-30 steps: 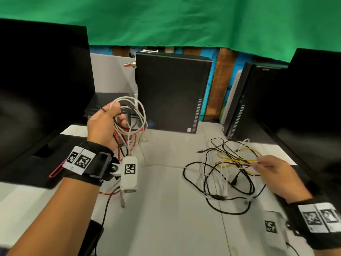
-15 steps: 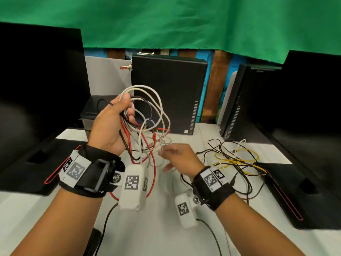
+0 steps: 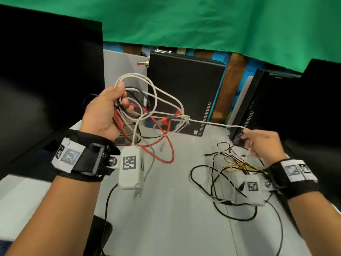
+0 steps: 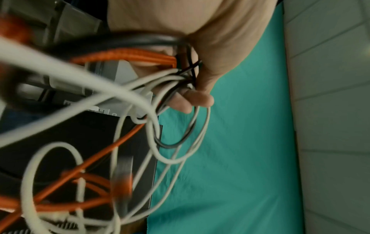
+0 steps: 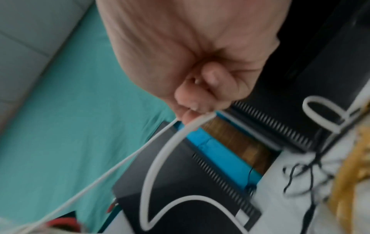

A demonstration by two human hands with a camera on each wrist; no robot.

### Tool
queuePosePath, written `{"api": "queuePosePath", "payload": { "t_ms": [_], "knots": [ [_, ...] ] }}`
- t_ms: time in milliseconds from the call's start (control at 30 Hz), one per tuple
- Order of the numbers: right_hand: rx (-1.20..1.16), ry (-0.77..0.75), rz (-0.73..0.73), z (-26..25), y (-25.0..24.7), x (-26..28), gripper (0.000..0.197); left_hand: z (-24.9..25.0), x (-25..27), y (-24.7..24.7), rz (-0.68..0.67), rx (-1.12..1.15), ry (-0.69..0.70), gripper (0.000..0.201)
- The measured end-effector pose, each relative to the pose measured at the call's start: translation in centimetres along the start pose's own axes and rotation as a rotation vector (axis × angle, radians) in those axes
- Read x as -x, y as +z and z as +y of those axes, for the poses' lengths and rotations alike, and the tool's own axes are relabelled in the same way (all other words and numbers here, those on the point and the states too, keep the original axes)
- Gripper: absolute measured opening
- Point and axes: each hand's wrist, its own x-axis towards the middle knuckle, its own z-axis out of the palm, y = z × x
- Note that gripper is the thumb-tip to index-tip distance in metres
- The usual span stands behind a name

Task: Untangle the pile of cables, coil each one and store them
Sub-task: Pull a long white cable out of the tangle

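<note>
My left hand (image 3: 110,108) is raised above the table and grips a tangled bundle of white, red and black cables (image 3: 147,111). In the left wrist view its fingers (image 4: 192,98) curl round those strands (image 4: 160,88). My right hand (image 3: 258,143) pinches one thin white cable (image 3: 212,123) and holds it taut, out to the right of the bundle. In the right wrist view that white cable (image 5: 166,152) leaves the pinched fingertips (image 5: 192,110). A second pile of black, yellow and white cables (image 3: 230,172) lies on the table under my right hand.
A black computer case (image 3: 184,95) stands at the back centre, another case (image 3: 247,109) at the back right. Large black monitors (image 3: 46,80) flank both sides. The table (image 3: 166,218) is light grey. A green cloth (image 3: 184,21) hangs behind.
My right hand left the bundle's middle and moved right with a white cable, drawing it taut. The left hand rose a little with the bundle.
</note>
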Motion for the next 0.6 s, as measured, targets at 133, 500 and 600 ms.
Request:
{"api": "queuePosePath", "payload": {
  "t_ms": [133,500,600],
  "knots": [
    [0.050,0.069,0.276,1.9,-6.3,-3.2,0.026,0.4,-0.2,-0.5,0.005,-0.019,0.047,0.015],
    [0.506,0.029,0.219,2.6,-6.3,-0.6,0.025,1.3,0.2,-1.0,-0.073,0.032,0.063,0.019],
    [0.526,-0.021,0.205,2.3,-4.9,0.3,0.035,1.0,0.5,-0.5,-0.105,0.025,0.073,0.017]
  ]
}}
